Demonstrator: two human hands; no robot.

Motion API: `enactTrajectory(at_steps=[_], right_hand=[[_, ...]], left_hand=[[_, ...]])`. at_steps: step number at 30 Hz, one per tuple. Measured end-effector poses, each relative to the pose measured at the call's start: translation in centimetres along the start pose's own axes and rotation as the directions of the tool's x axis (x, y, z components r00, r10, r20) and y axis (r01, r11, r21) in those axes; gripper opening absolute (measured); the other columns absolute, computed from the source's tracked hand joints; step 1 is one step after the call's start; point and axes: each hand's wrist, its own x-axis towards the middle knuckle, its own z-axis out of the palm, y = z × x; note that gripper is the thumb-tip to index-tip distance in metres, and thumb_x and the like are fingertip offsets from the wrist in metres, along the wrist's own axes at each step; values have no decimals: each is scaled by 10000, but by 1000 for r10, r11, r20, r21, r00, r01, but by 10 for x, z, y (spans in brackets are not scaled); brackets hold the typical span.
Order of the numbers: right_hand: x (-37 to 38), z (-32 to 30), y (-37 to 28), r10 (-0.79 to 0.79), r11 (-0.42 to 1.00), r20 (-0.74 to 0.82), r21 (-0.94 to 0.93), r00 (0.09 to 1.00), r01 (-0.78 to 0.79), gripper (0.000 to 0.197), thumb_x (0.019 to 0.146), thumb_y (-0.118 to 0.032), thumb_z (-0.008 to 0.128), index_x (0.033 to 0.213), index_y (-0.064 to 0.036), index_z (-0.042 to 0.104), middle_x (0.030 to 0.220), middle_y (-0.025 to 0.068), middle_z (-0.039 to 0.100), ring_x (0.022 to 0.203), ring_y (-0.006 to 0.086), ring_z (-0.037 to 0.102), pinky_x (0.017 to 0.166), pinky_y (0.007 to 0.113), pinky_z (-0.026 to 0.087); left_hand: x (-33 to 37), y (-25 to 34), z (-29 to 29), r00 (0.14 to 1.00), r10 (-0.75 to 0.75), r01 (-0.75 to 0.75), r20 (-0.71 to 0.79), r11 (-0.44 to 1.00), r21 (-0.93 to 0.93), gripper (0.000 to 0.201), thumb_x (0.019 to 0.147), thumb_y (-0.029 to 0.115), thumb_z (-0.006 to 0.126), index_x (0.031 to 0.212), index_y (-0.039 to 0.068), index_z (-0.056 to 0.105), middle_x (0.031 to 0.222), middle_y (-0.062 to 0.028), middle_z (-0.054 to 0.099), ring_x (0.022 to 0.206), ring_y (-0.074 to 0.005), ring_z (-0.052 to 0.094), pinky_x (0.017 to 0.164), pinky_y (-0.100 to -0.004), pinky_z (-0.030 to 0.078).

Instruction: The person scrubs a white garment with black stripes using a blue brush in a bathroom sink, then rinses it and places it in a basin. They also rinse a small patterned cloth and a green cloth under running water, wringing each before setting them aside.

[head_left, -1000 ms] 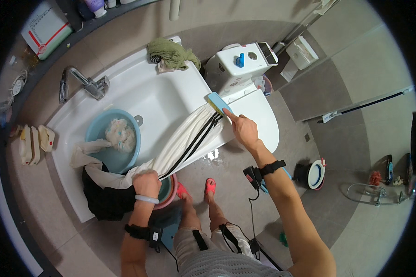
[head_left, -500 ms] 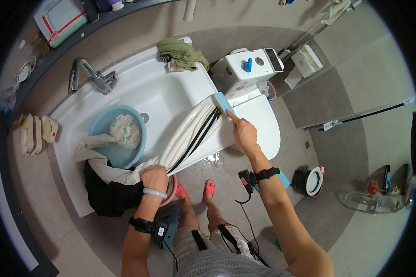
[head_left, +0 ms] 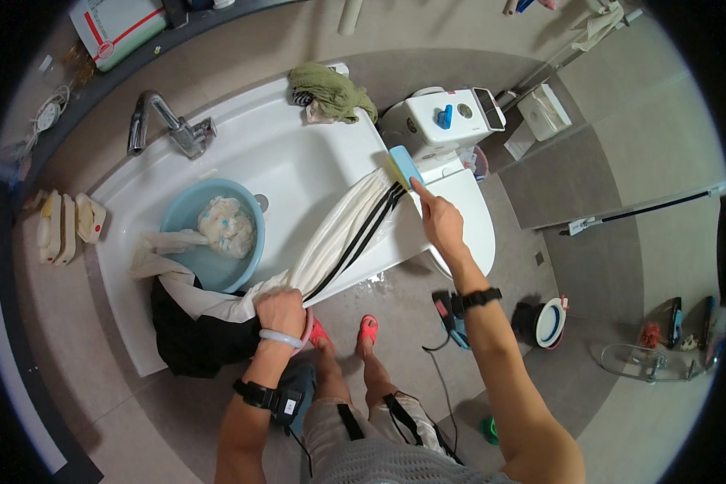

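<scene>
Our left hand (head_left: 281,308) is clenched on the striped white garment (head_left: 337,230), probably to keep it taut along the sink (head_left: 302,161), while our right hand (head_left: 444,218) grips the blue brush (head_left: 406,167) at the garment's far end, likely braced for steady pressure. We count one brush, one blue basin (head_left: 219,281) holding one pale bunch of cloth (head_left: 227,228), one tap (head_left: 189,139) and two red sandals (head_left: 368,327) beyond
</scene>
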Motion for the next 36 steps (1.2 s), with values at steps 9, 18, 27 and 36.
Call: enactTrajectory(at_steps=[9,18,27,36], right_hand=[[3,-2,-4,-105,993,16,-58,994,105,582,856,-53,516,1379,-310,510,721,150,594,600,323,610,582,430,504],[-1,2,-6,4,1000,-57,-17,998,-5,520,890,-74,535,1348,-320,546,707,147,598,613,326,618,597,426,508],[7,7,-14,-17,1000,-32,-7,999,17,477,904,-100,526,1339,-295,558,708,161,609,604,334,612,581,423,498],[-4,7,-12,38,999,-55,21,998,-37,559,872,-64,521,1377,-304,517,721,138,604,640,306,617,615,422,497]], left_hand=[[2,7,4,1000,18,-19,11,998,67,75,727,155,659,728,87,691,734,-95,681,685,-264,675,679,-388,506],[2,12,5,998,42,-35,-47,988,151,124,788,128,581,746,86,689,740,-84,681,687,-247,673,702,-369,495],[5,9,10,1000,8,-9,7,988,156,110,768,138,596,752,100,699,755,-83,691,701,-233,673,683,-373,499],[5,3,22,995,35,-24,-95,992,122,73,726,110,617,705,82,681,713,-99,669,693,-255,665,687,-385,506]])
